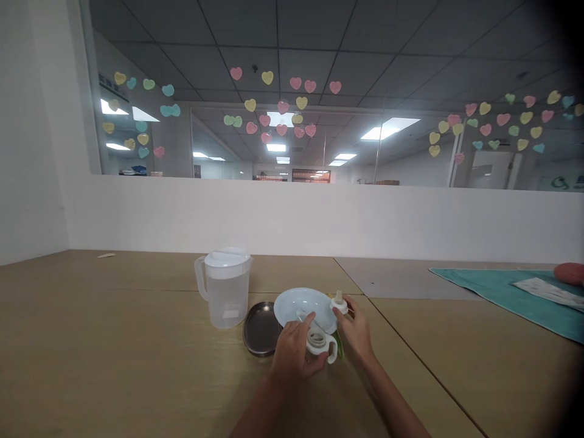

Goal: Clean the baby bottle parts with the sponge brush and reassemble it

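Observation:
My left hand (292, 351) is wrapped round a baby bottle (317, 340) with a white side handle; its open mouth faces up toward me. In my right hand (356, 328) is the bottle's white nipple top (338, 302), pinched between thumb and fingers, apart from the bottle and to its upper right. Just behind both hands sits a pale blue bowl (296, 299), with a clear utensil lying in it, partly hidden by my left fingers. Something green (338, 344) shows between the bottle and my right wrist, mostly covered.
A lidded clear plastic pitcher (228, 292) stands to the left. Beside the bowl lies a dark metal tray (262, 331). On the right, a teal cloth (483, 292) carries a patterned cloth and a reddish object (569, 273). A white wall (292, 216) with windows rises behind the table.

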Demonstrator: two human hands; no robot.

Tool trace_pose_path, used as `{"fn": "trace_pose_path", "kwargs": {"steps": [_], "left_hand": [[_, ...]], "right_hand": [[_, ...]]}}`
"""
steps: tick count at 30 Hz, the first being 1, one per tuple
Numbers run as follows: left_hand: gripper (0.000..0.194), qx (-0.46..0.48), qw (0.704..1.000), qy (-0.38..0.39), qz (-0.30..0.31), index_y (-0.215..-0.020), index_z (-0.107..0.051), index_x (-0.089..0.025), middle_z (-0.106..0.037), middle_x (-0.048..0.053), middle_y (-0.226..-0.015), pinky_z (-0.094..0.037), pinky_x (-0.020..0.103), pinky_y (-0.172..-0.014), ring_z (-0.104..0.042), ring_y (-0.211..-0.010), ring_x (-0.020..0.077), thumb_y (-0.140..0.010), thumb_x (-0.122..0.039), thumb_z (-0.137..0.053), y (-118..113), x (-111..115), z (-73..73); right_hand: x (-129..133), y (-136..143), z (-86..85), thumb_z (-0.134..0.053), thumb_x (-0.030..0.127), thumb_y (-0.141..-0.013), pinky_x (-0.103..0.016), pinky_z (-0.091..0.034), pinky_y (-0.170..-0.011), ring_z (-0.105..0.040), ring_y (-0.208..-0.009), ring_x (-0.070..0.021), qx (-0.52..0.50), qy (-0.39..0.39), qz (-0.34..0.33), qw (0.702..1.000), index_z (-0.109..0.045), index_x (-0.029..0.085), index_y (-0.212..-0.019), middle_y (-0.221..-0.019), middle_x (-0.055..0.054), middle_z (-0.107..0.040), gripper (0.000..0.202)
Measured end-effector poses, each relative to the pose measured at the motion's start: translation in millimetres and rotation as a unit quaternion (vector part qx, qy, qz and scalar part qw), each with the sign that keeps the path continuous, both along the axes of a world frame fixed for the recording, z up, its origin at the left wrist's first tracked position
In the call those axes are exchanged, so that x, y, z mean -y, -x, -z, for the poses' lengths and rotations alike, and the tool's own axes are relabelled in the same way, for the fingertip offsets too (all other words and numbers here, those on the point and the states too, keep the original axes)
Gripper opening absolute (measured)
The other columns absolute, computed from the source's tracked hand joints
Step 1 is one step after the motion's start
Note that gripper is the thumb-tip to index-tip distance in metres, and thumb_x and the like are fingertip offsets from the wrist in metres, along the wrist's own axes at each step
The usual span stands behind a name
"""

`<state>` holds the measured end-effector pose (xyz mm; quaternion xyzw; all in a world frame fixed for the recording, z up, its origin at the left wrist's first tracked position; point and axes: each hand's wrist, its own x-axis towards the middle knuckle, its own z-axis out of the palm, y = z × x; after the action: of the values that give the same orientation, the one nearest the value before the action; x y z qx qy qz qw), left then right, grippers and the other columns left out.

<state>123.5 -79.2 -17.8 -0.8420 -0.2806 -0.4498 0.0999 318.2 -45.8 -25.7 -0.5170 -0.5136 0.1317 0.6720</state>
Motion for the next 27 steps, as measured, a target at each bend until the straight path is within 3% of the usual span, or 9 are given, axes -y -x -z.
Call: {"fn": "trace_pose_path", "kwargs": {"steps": [7, 12, 15, 22, 27], "left_hand": [[0.067, -0.002, 1.000, -0.006, 0.002, -0.133, -0.035, -0.012, -0.064, 0.010, -0.091, -0.051, 0.037, -0.076, -0.060, -0.082, 0.0220, -0.077, -0.045, -0.053, 0.2, -1.9, 0.2], [0.068, -0.004, 1.000, 0.002, 0.001, -0.133, -0.035, -0.012, -0.064, 0.010, -0.092, -0.051, 0.037, -0.076, -0.060, -0.083, 0.0216, -0.077, -0.045, -0.054, 0.4, -0.6, 0.2], [0.068, -0.004, 1.000, 0.005, 0.004, -0.133, -0.034, -0.012, -0.064, 0.010, -0.093, -0.051, 0.037, -0.077, -0.060, -0.083, 0.0218, -0.077, -0.044, -0.054, 0.8, -0.2, 0.1], [0.069, 0.000, 1.000, 0.016, 0.009, -0.134, -0.034, -0.013, -0.064, 0.010, -0.092, -0.050, 0.037, -0.077, -0.060, -0.084, 0.0221, -0.075, -0.042, -0.056, 0.1, -2.9, 2.2], [0.073, 0.006, 0.999, 0.028, 0.029, -0.137, -0.030, -0.014, -0.064, 0.010, -0.092, -0.049, 0.037, -0.078, -0.060, -0.084, 0.0224, -0.077, -0.048, -0.053, 2.8, -2.3, 2.7]], "right_hand": [[-5.7, -2.7, 6.7, -0.064, 0.046, -0.071, -0.039, -0.047, -0.085, -0.059, -0.094, -0.0244, 0.014, -0.039, 0.015, 0.999, -0.059, 0.015, -0.100, -0.102, -0.010, -0.062, 0.043], [-3.1, -1.2, 3.2, -0.063, 0.046, -0.071, -0.037, -0.047, -0.085, -0.058, -0.095, -0.0233, 0.033, -0.074, -0.006, 0.997, -0.059, 0.017, -0.093, -0.104, -0.010, -0.062, 0.037], [-1.5, -3.3, 1.2, -0.063, 0.046, -0.070, -0.038, -0.046, -0.085, -0.058, -0.094, -0.0237, 0.057, -0.081, 0.022, 0.995, -0.058, 0.017, -0.085, -0.103, -0.011, -0.062, 0.033], [3.6, -7.7, 1.8, -0.051, 0.045, -0.079, -0.034, -0.046, -0.073, -0.060, -0.083, -0.0229, 0.124, -0.021, 0.102, 0.987, -0.055, 0.018, -0.099, -0.097, -0.009, -0.065, 0.034], [0.3, -8.2, 4.9, -0.037, 0.026, -0.085, -0.040, -0.043, -0.087, -0.053, -0.101, -0.0241, 0.269, -0.075, 0.123, 0.952, -0.057, 0.020, -0.110, -0.109, -0.010, -0.060, 0.032]]}}
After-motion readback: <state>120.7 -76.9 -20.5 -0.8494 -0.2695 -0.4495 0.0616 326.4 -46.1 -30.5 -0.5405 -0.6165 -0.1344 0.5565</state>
